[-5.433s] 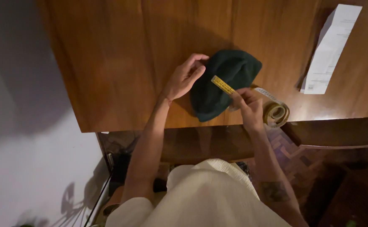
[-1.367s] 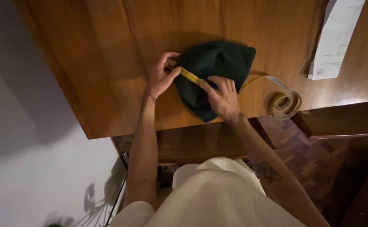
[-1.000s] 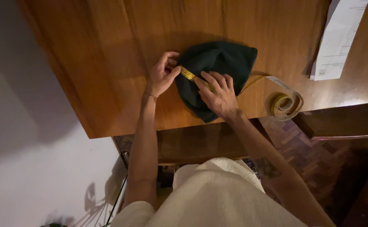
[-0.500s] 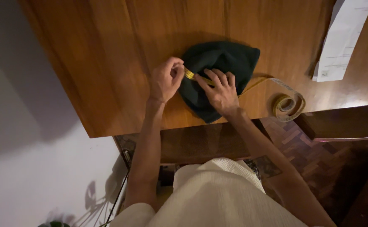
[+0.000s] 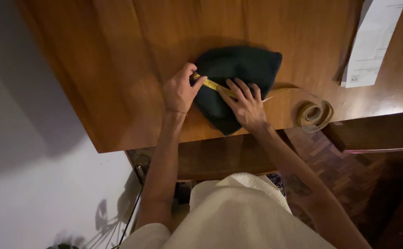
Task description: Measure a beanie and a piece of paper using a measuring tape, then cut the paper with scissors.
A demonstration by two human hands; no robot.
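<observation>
Dark green knit hat point(image 5: 238, 78), yellow tape measure point(image 5: 213, 85), reddish-brown wooden table point(image 5: 132, 50), white paper point(image 5: 372, 44)

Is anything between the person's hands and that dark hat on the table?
Only the yellow measuring tape: the left hand pinches its end at the dark hat's edge, the right hand presses it onto the fabric.

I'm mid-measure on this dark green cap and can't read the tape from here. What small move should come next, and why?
Probably slide the right hand along the yellow tape toward the cap's far edge, pressing it flat. The left hand pins the tape's end at the near edge, but the flattened stretch covers only part of the cap; the rest trails slack to the coil on the table.
</observation>
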